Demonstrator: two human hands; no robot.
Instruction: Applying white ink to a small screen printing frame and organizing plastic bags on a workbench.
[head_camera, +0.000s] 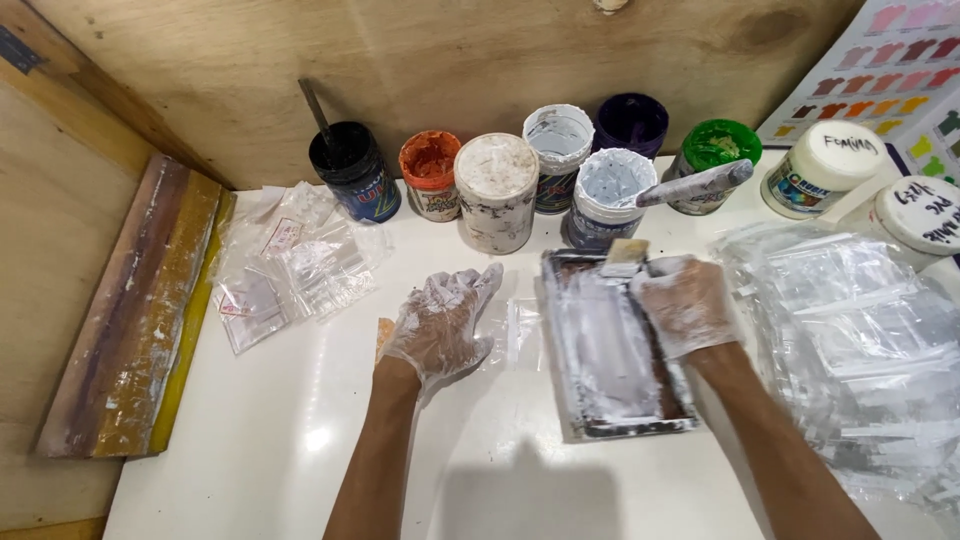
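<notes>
Both my hands wear thin clear plastic gloves smeared with white paint. My left hand (440, 325) rests flat with fingers spread on the white table (250, 440), next to a small clear plastic bag (522, 332). My right hand (686, 304) is closed on a small flat squeegee (624, 256), held at the far end of a small rectangular screen frame (610, 350) coated in white paint. The frame lies flat on the table between my forearms.
Several open paint jars stand along the wooden back wall: black (353, 172), orange (430, 175), white (496, 190), purple (631, 122), green (714, 160). A paint-covered stick (695, 184) lies across one. Clear bags are piled right (860, 340) and left (290, 260). A long squeegee (135, 310) lies at the left edge.
</notes>
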